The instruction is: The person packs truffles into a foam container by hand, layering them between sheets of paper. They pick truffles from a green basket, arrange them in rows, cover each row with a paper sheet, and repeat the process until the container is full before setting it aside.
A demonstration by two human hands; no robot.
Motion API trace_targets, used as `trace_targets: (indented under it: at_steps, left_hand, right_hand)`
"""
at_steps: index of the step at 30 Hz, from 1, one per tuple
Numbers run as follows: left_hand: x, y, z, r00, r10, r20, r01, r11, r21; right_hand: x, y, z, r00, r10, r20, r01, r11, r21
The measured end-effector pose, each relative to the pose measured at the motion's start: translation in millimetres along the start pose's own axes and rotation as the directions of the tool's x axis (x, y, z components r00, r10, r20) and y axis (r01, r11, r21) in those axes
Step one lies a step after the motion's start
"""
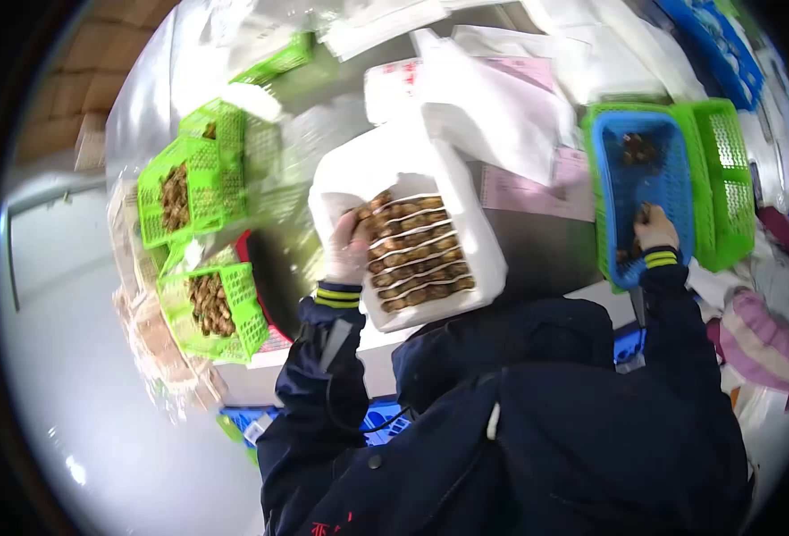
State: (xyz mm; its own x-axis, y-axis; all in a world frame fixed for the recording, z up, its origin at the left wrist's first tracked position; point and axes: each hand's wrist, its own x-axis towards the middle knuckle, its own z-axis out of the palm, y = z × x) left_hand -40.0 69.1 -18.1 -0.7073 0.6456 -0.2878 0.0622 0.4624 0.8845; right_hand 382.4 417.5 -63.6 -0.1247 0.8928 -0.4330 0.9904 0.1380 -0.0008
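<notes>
A white foam box (484, 255) stands in front of me, holding rows of small, brown, roundish pieces (417, 250) with thin white strips between the rows. My left hand (350, 248) reaches over the box's left side, its fingers closed at a brown piece by the upper left end of the rows. To the right, my right hand (656, 232) is inside a blue basket (604, 192), fingers closed round a small brown piece (646, 211). More brown pieces (638, 150) lie at the far end of that basket. I cannot make out what kind they are.
Green baskets (202, 192) with brown pieces line the left side; another green basket (256, 308) stands nearer. More green baskets (725, 179) surround the blue one. Beyond the foam box lie white sheets (493, 107) and pink papers (537, 188) on the metal table (537, 237).
</notes>
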Motion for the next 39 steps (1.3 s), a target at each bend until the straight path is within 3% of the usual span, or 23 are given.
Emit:
trace_targets:
  at_steps: [1,3,4,5,6,7,8,10,12,13,15,17,19,23,24,28,30,32,36,39]
  left_hand:
    - [4.4,-8.4,3.4,1.000,-0.026,-0.004,0.025,0.997,-0.066]
    - [13.1,5.1,6.8,0.985,0.164,0.052,-0.172,0.942,0.288]
    - [19.9,9.3,15.4,0.979,0.200,0.035,-0.201,0.929,0.310]
    - [26.7,21.4,20.0,0.966,0.247,0.072,-0.232,0.717,0.657]
    - [35.1,21.1,26.2,0.951,0.293,0.095,-0.273,0.654,0.706]
    - [44.2,19.8,31.3,0.932,0.342,0.121,-0.312,0.585,0.749]
    - [52.4,12.3,36.5,0.890,0.435,0.139,-0.354,0.465,0.811]
    - [62.4,5.2,42.2,0.888,0.402,0.225,-0.369,0.328,0.870]
    - [63.8,6.1,44.8,0.893,0.347,0.286,-0.385,0.262,0.885]
    - [63.0,1.1,45.2,0.895,0.344,0.283,-0.383,0.271,0.883]
    - [59.5,-8.9,44.6,0.912,0.293,0.289,-0.382,0.343,0.858]
    - [57.4,-12.8,44.2,0.913,0.308,0.269,-0.377,0.381,0.844]
    - [58.4,-14.0,43.7,0.935,0.246,0.256,-0.341,0.425,0.838]
    - [58.1,-24.7,40.6,0.934,0.281,0.218,-0.339,0.514,0.788]
    - [57.0,-25.5,40.0,0.935,0.294,0.199,-0.338,0.559,0.757]
    - [51.3,-26.3,40.8,0.937,0.298,0.181,-0.330,0.597,0.731]
    - [45.8,-24.4,40.8,0.943,0.284,0.175,-0.316,0.591,0.742]
    - [38.7,-19.8,38.3,0.896,0.441,0.046,-0.368,0.684,0.630]
    - [14.7,-11.0,9.6,0.891,0.454,-0.028,-0.366,0.752,0.549]
    - [-0.2,-17.6,-18.6,0.872,0.489,-0.032,-0.366,0.693,0.621]
  right_hand:
    - [3.3,1.2,0.5,1.000,0.021,0.012,-0.021,0.999,-0.034]
    - [-13.5,-22.0,-22.5,0.999,0.049,0.020,-0.049,0.999,0.017]
    - [-16.5,-34.6,-27.1,0.999,0.044,0.015,-0.044,0.999,0.001]
    - [-20.9,-48.5,-29.6,0.989,-0.138,-0.055,0.147,0.957,0.251]
    - [-28.7,-67.9,-32.8,0.943,-0.288,-0.166,0.333,0.816,0.472]
    - [-57.5,-117.9,-61.9,0.969,-0.242,-0.059,0.236,0.817,0.527]
    - [-59.8,-138.3,-56.5,0.920,-0.384,-0.076,0.350,0.720,0.599]
    - [-86.4,-200.7,-61.3,0.736,-0.655,-0.169,0.595,0.508,0.624]
    - [-103.0,-262.8,-67.8,0.574,-0.811,0.112,0.544,0.480,0.688]
    - [-105.1,-285.5,-57.2,0.539,-0.837,0.091,0.704,0.507,0.498]
    - [-119.7,-326.1,-48.3,0.553,-0.819,0.153,0.760,0.571,0.312]
    - [-121.8,-347.9,-21.1,0.491,-0.869,0.060,0.868,0.494,0.059]
    - [-126.4,-362.2,-14.1,0.534,-0.816,0.221,0.846,0.512,-0.153]
    - [-119.1,-372.9,2.4,0.550,-0.796,0.253,0.833,0.497,-0.244]
    - [-121.4,-382.2,-1.4,0.587,-0.724,0.362,0.808,0.499,-0.313]
    - [-116.2,-379.9,18.9,0.576,-0.761,0.298,0.802,0.455,-0.386]
    - [-117.7,-379.8,12.4,0.563,-0.773,0.292,0.810,0.446,-0.380]
    - [-120.7,-379.8,10.3,0.580,-0.764,0.283,0.799,0.466,-0.380]
    - [-118.5,-381.8,9.4,0.556,-0.765,0.324,0.819,0.438,-0.372]
    - [-126.5,-392.6,-2.4,0.576,-0.726,0.375,0.815,0.476,-0.331]
